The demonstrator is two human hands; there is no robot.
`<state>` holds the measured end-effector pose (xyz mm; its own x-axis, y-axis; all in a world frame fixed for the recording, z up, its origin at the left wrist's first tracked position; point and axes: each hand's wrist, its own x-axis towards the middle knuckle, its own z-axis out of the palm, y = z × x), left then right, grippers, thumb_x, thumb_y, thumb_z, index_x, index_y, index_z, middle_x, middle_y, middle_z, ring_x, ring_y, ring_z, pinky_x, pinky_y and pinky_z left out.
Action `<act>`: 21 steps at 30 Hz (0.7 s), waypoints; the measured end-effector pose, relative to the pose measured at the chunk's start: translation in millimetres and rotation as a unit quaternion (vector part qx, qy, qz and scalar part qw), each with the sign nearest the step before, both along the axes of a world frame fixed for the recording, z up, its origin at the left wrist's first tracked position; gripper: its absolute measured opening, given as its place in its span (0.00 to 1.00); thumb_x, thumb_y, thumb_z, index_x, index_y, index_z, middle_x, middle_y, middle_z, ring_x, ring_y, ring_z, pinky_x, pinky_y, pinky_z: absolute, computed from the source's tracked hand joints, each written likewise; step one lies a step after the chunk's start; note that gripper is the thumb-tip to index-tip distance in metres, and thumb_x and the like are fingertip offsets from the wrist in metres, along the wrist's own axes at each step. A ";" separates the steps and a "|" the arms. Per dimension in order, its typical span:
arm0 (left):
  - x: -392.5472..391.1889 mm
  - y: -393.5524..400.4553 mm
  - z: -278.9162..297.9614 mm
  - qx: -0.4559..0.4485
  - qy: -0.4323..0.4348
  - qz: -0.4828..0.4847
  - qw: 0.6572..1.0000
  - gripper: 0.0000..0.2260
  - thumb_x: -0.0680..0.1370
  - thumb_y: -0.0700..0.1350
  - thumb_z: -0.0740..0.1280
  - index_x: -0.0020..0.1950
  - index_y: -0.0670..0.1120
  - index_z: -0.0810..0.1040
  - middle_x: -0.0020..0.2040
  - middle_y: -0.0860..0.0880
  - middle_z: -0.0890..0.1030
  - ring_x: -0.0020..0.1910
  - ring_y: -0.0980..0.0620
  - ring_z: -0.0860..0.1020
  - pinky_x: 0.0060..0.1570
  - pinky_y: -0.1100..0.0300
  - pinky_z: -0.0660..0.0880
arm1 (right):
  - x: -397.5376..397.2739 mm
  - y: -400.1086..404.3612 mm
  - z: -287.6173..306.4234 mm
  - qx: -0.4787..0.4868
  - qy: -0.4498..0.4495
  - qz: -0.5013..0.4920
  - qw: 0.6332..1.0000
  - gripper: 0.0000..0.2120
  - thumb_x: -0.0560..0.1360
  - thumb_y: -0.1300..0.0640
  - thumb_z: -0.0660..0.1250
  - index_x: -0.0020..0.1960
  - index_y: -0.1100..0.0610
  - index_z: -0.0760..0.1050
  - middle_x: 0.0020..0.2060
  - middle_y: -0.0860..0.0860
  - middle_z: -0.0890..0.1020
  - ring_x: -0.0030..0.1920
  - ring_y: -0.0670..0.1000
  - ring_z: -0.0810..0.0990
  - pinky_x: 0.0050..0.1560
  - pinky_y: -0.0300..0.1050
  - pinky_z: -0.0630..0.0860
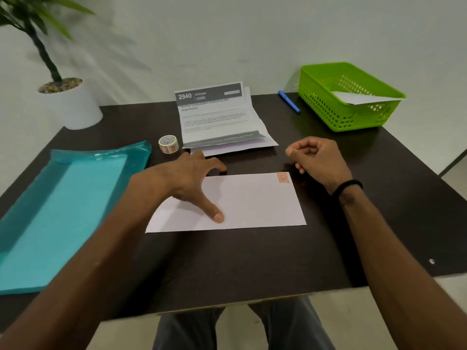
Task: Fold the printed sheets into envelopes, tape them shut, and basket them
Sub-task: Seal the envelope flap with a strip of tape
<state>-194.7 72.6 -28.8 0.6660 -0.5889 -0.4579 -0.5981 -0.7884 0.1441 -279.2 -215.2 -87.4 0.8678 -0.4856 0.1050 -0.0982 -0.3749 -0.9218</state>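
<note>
From the head view, your left hand (194, 178) reaches forward across the dark table (252, 258) with its fingers spread and relaxed: the thumb lies flat on the white envelope (252, 203), pressing it down near the left of its middle, while the other fingers arch past the envelope's far edge toward the tabletop. Your right hand (316, 157) hovers just beyond the envelope's far right corner, fingers curled loosely inward with the thumb tip near the forefinger; it appears to hold nothing, though the inside of the curl is hard to see. A black band (347, 186) circles that wrist. The envelope lies flat and closed in front of you, long side toward you, plain white with an orange stamp-like strip of tape (283, 178) at its far right corner. Beyond it, the folded printed sheets (214, 117) stand half open, the top one headed "2940 KITCHEN". The roll of tape (168, 144) sits just left of them. The green basket (326, 109) stands at the far right with a white envelope (364, 98) already inside, a blue pen (289, 101) beside it. A teal packet (60, 213) lies at your left, and a potted plant (73, 102) behind it.
</note>
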 end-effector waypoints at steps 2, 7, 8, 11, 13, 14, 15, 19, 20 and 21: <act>0.2 -0.3 -0.2 -0.011 0.007 0.002 1.000 0.52 0.58 0.71 0.79 0.77 0.65 0.59 0.74 0.50 0.64 0.74 0.44 0.65 0.73 0.40 0.69 | -9.5 6.0 -2.9 -0.011 -0.017 -0.055 0.998 0.04 0.77 0.56 0.75 0.48 0.57 0.83 0.36 0.52 0.85 0.28 0.43 0.79 0.33 0.38 0.78; -0.6 -1.7 5.4 0.001 0.012 -0.001 1.000 0.52 0.57 0.72 0.78 0.76 0.64 0.58 0.75 0.48 0.65 0.72 0.42 0.69 0.72 0.41 0.70 | -37.4 23.8 -2.7 -0.030 -0.029 -0.109 0.993 0.03 0.77 0.55 0.74 0.46 0.54 0.82 0.38 0.53 0.86 0.29 0.43 0.82 0.36 0.40 0.80; -1.8 -1.6 6.1 -0.002 0.019 0.002 1.000 0.50 0.61 0.69 0.79 0.76 0.64 0.58 0.76 0.49 0.65 0.73 0.43 0.69 0.73 0.42 0.69 | -44.0 27.0 -3.2 -0.032 -0.031 -0.111 0.993 0.03 0.77 0.55 0.74 0.46 0.54 0.82 0.38 0.52 0.86 0.29 0.42 0.82 0.36 0.41 0.80; -5.4 0.5 5.1 -0.021 0.041 0.012 0.999 0.44 0.66 0.63 0.81 0.76 0.62 0.61 0.76 0.51 0.66 0.73 0.44 0.68 0.73 0.45 0.67 | -64.2 36.2 -5.5 -0.032 -0.028 -0.123 0.992 0.03 0.77 0.56 0.74 0.45 0.54 0.82 0.37 0.52 0.85 0.29 0.43 0.83 0.37 0.44 0.83; -8.7 5.0 4.1 -0.040 0.045 0.022 0.998 0.40 0.67 0.63 0.80 0.73 0.62 0.64 0.74 0.52 0.68 0.71 0.46 0.70 0.72 0.47 0.68 | -77.1 42.6 -5.0 -0.037 -0.029 -0.127 0.991 0.03 0.76 0.56 0.74 0.44 0.53 0.82 0.35 0.51 0.85 0.30 0.45 0.83 0.40 0.49 0.85; -11.0 8.1 3.5 -0.050 0.044 0.028 0.997 0.37 0.67 0.63 0.80 0.72 0.61 0.66 0.73 0.52 0.69 0.69 0.47 0.71 0.71 0.48 0.69 | -83.0 45.0 -4.8 -0.042 -0.029 -0.127 0.991 0.03 0.76 0.56 0.74 0.43 0.52 0.82 0.34 0.50 0.85 0.31 0.46 0.84 0.42 0.50 0.85; -13.5 11.5 2.7 -0.062 0.039 0.036 0.997 0.34 0.68 0.63 0.80 0.69 0.60 0.68 0.71 0.52 0.71 0.67 0.48 0.72 0.70 0.49 0.70 | -88.4 47.3 -4.7 -0.048 -0.028 -0.127 0.990 0.03 0.76 0.56 0.74 0.43 0.51 0.82 0.34 0.49 0.85 0.33 0.48 0.85 0.43 0.50 0.85; -28.4 25.5 -3.9 -0.122 0.004 0.069 0.990 0.26 0.72 0.61 0.77 0.65 0.56 0.73 0.65 0.53 0.72 0.62 0.51 0.73 0.63 0.54 0.71 | -106.5 57.3 -6.3 -0.042 -0.033 -0.137 0.989 0.03 0.75 0.55 0.74 0.43 0.51 0.82 0.35 0.49 0.85 0.36 0.50 0.86 0.44 0.50 0.85; -33.4 28.8 -5.4 -0.134 0.000 0.076 0.988 0.25 0.73 0.60 0.77 0.65 0.55 0.73 0.65 0.53 0.72 0.62 0.51 0.73 0.63 0.54 0.71 | -110.7 60.1 -6.2 -0.027 -0.037 -0.145 0.988 0.02 0.75 0.56 0.74 0.45 0.53 0.82 0.36 0.50 0.85 0.34 0.49 0.85 0.42 0.47 0.84; -38.1 31.6 -7.1 -0.146 -0.003 0.082 0.986 0.24 0.74 0.60 0.76 0.65 0.55 0.74 0.66 0.52 0.73 0.62 0.51 0.72 0.63 0.54 0.71 | -114.9 63.0 -5.5 -0.010 -0.039 -0.154 0.987 0.03 0.76 0.57 0.74 0.48 0.55 0.82 0.37 0.51 0.85 0.33 0.48 0.85 0.39 0.44 0.83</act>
